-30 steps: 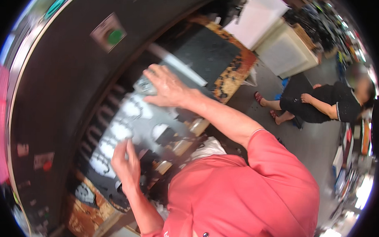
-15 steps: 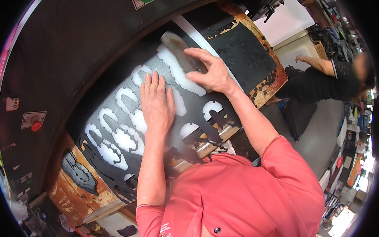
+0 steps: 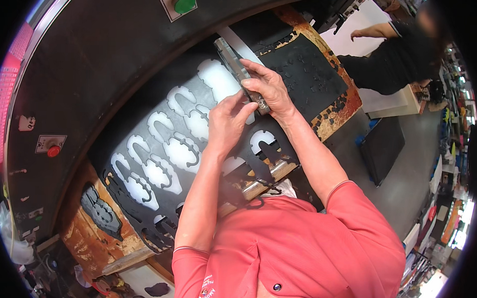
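Right hand (image 3: pixel 268 89) clamped on long metal tool (image 3: pixel 230 58); left hand (image 3: pixel 228 122) beside its near end, grip unclear; dark sheet (image 3: pixel 180 124), white-showing cutouts, left

The left hand (image 3: pixel 228 122) has moved from the black sheet (image 3: pixel 155 96) to the metal die's (image 3: pixel 233 62) near end; the co-worker (image 3: pixel 397 54) has shifted farther along the bench's (image 3: pixel 350 95) right edge.

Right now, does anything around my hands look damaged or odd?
Yes: the board beyond your right hand looks worn. Its black covering seems ragged-edged, with blotchy brown around it.
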`<state>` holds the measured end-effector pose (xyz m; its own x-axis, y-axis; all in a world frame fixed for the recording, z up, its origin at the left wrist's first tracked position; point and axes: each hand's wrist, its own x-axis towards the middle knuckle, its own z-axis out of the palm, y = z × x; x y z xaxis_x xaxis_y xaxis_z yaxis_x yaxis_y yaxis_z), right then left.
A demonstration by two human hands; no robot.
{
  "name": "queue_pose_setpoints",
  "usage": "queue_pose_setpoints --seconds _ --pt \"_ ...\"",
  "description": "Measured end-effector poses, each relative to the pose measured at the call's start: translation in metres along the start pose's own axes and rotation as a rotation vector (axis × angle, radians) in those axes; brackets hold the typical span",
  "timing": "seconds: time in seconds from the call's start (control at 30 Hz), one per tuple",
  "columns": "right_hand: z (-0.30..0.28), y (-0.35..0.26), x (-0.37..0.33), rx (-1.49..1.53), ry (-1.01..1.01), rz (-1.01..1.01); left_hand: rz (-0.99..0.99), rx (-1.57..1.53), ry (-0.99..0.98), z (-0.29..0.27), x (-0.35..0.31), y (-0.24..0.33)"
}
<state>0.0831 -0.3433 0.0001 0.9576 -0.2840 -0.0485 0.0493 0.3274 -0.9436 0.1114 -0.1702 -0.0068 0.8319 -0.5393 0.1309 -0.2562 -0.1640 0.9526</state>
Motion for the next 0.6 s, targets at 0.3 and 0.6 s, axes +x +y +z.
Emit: queue_pose_setpoints --seconds 0.3,0.6 --pt "0.001 0.003 -0.001 0.009 0.014 -0.001 -0.305 -0.282 0.291 -0.026 -0.024 -0.009" --pt "0.003 0.011 -0.001 0.078 -0.014 -0.028 -0.378 -0.252 0.427 -0.065 -0.077 -0.004"
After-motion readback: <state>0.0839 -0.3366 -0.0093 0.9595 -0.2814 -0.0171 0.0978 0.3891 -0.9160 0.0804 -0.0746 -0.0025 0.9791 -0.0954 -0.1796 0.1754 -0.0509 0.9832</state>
